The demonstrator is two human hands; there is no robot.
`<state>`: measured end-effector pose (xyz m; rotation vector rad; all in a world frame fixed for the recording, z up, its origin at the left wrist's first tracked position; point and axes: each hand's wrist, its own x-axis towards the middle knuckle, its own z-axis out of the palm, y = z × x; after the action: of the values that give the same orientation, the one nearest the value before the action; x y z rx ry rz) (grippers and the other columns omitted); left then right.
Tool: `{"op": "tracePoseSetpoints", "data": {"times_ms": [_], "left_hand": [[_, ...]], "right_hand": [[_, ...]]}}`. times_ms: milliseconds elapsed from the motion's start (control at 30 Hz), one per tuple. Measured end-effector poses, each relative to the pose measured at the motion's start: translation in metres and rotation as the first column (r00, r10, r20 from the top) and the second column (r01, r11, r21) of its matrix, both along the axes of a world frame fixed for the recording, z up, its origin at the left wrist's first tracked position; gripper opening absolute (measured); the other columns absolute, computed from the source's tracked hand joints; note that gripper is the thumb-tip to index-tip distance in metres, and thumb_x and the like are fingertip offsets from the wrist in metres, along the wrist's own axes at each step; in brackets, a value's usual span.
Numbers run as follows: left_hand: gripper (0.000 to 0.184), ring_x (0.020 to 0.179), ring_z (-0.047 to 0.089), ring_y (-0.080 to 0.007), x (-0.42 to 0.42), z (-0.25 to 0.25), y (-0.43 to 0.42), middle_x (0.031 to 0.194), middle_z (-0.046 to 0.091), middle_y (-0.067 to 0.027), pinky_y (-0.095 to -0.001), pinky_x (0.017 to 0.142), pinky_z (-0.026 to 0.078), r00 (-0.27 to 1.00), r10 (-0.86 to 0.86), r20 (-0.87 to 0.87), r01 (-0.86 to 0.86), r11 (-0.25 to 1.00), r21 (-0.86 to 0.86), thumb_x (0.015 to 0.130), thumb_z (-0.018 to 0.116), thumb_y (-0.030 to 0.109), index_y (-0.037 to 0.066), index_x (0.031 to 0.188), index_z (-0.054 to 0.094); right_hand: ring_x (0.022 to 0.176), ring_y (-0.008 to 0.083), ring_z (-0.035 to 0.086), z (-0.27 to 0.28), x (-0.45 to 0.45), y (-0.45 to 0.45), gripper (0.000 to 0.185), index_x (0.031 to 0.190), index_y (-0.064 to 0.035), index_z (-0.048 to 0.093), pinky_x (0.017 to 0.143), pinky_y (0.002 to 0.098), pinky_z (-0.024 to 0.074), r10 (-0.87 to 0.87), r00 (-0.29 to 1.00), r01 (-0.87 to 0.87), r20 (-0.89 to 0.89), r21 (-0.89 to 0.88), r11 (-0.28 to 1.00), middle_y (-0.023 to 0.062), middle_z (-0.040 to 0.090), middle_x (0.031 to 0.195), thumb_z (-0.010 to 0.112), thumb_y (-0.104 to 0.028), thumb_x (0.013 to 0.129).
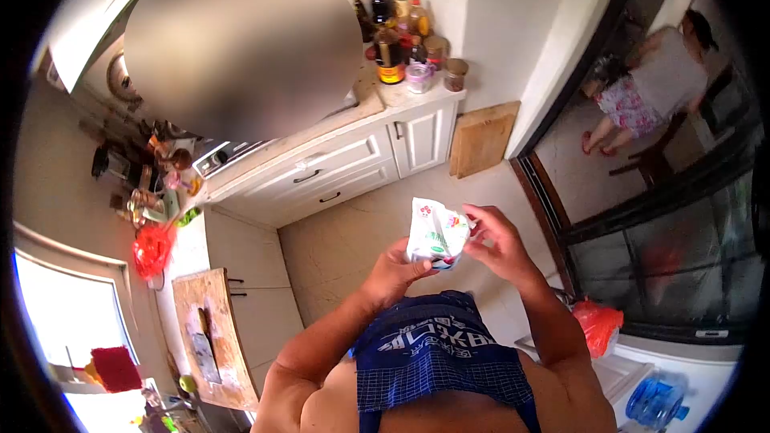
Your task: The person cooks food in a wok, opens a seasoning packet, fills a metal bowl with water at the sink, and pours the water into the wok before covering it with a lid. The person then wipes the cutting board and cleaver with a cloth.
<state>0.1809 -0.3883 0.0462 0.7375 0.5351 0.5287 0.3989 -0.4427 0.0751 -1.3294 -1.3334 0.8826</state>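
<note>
Holding one white printed pouch, apparently soft plastic, (434, 234) out in front, over the floor and beyond the dark blue lettered apron (441, 337). Count: one pouch, two hands. Left hand (391, 274): grip closed on the pouch's lower left part, thumb across the front. Right hand (497, 247): grip partly curled at the pouch's right edge, thumb and fingers a little apart; cannot tell whether it pinches the edge or only touches it.

Progress (judged): pouch in hand, done. Opened or sealed: cannot tell; no contents seen outside it. Not yet done: pouch not set down, neither hand free of it.

Around, working outward: one clear blue plastic water jug (654, 399), lower right. One rectangular wooden board (234, 345) on the left bench, with one broad-bladed metal knife (205, 357) lying on it. Red plastic bags, two: one right (597, 327), one left (151, 250). Leaning by the white cabinet, what looks like two pale wooden boards (485, 138). Far bench: one dark bottle with a yellow label (391, 68) among at least four others, exact number unclear; stove area blurred, no count. Farthest, past the doorway: one other person (670, 76)
</note>
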Motion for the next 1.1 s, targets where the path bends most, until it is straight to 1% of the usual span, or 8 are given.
{"op": "tracePoseSetpoints", "data": {"times_ms": [100, 300, 433, 533, 600, 833, 933, 1100], "left_hand": [[0.035, 0.102, 0.057, -0.0195, -0.039, -0.009, 0.009, 0.109, 0.061, -0.01, -0.0381, 0.091, 0.047, 0.998, 0.061, 0.002, -0.06, 0.994, 0.092, 0.083, 0.063, 0.003, 0.001, 0.115, 0.052], [0.032, 0.092, 0.06, -0.0163, -0.106, -0.014, 0.039, 0.101, 0.063, -0.0071, -0.0314, 0.08, 0.052, 0.944, 0.289, -0.16, -0.286, 0.957, 0.044, 0.082, 0.064, 0.002, 0.002, 0.112, 0.054], [0.028, 0.085, 0.061, -0.0127, -0.143, -0.011, 0.065, 0.097, 0.063, -0.0049, -0.0286, 0.075, 0.053, 0.902, 0.388, -0.189, -0.385, 0.921, 0.055, 0.08, 0.067, 0.007, 0.003, 0.107, 0.058], [0.027, 0.086, 0.059, -0.011, -0.158, -0.029, 0.067, 0.097, 0.063, -0.0029, -0.0274, 0.077, 0.05, 0.821, 0.562, -0.099, -0.543, 0.823, 0.165, 0.079, 0.07, 0.011, 0.003, 0.103, 0.06], [0.027, 0.088, 0.058, -0.0102, -0.165, -0.045, 0.07, 0.096, 0.063, -0.0021, -0.0268, 0.079, 0.048, 0.778, 0.624, -0.075, -0.601, 0.773, 0.205, 0.079, 0.07, 0.01, 0.003, 0.103, 0.06], [0.035, 0.103, 0.053, -0.0144, -0.196, -0.063, 0.084, 0.112, 0.057, -0.0062, -0.0299, 0.09, 0.042, 0.617, 0.781, -0.101, -0.748, 0.621, 0.234, 0.074, 0.074, 0.011, 0.001, 0.105, 0.061], [0.046, 0.099, 0.056, -0.0146, -0.223, -0.058, 0.089, 0.106, 0.059, -0.0048, -0.0292, 0.092, 0.042, 0.45, 0.831, -0.327, -0.387, 0.512, 0.767, 0.073, 0.071, 0.003, 0.002, 0.116, 0.054], [0.053, 0.098, 0.056, -0.0133, -0.238, -0.047, 0.066, 0.109, 0.06, -0.0052, -0.0283, 0.084, 0.047, 0.333, 0.876, -0.35, -0.725, 0.475, 0.499, 0.075, 0.072, 0.006, 0.005, 0.123, 0.051]], "right_hand": [[0.084, 0.0108, 0.056, 0.0, -0.043, 0.041, 0.037, 0.116, 0.0009, 0.054, 0.069, 0.0239, 0.0474, 0.103, 0.96, -0.122, 0.261, 0.058, 0.991, 0.0055, 0.058, 0.099, 0.065, -0.007, 0.082], [0.075, 0.01, 0.058, -0.012, -0.112, 0.102, 0.026, 0.104, 0.0023, 0.059, 0.064, 0.0227, 0.0478, 0.156, 0.98, -0.156, 0.127, -0.007, 0.988, 0.0072, 0.063, 0.087, 0.066, -0.005, 0.08], [0.077, 0.0088, 0.057, 0.001, -0.155, 0.137, 0.018, 0.099, 0.0045, 0.06, 0.069, 0.0216, 0.047, 0.213, 0.946, -0.232, -0.243, -0.052, 0.971, 0.0056, 0.063, 0.089, 0.064, -0.002, 0.082], [0.076, 0.0103, 0.058, 0.011, -0.178, 0.157, 0.015, 0.094, 0.0028, 0.062, 0.067, 0.0227, 0.0472, 0.287, 0.948, -0.295, -0.134, -0.038, 0.955, 0.0069, 0.063, 0.087, 0.064, -0.002, 0.081], [0.074, 0.0134, 0.059, 0.027, -0.187, 0.171, 0.013, 0.091, 0.0003, 0.065, 0.065, 0.0244, 0.0473, 0.374, 0.903, -0.404, 0.214, 0.122, 0.906, 0.0083, 0.063, 0.085, 0.065, -0.002, 0.079], [0.065, 0.0205, 0.059, 0.025, -0.233, 0.226, 0.008, 0.084, -0.003, 0.068, 0.06, 0.0288, 0.0463, 0.661, 0.677, -0.73, 0.322, 0.184, 0.658, 0.0088, 0.06, 0.071, 0.067, -0.006, 0.077], [0.064, 0.0235, 0.057, 0.016, -0.26, 0.257, 0.008, 0.081, -0.0058, 0.068, 0.058, 0.0324, 0.0454, 0.697, 0.613, -0.784, 0.371, 0.181, 0.594, 0.0083, 0.06, 0.071, 0.069, -0.008, 0.074], [0.068, 0.0247, 0.056, 0.012, -0.315, 0.281, 0.009, 0.08, -0.0073, 0.067, 0.062, 0.0353, 0.0448, 0.789, 0.445, -0.895, 0.424, 0.235, 0.379, 0.0078, 0.058, 0.072, 0.069, -0.007, 0.071]]}}
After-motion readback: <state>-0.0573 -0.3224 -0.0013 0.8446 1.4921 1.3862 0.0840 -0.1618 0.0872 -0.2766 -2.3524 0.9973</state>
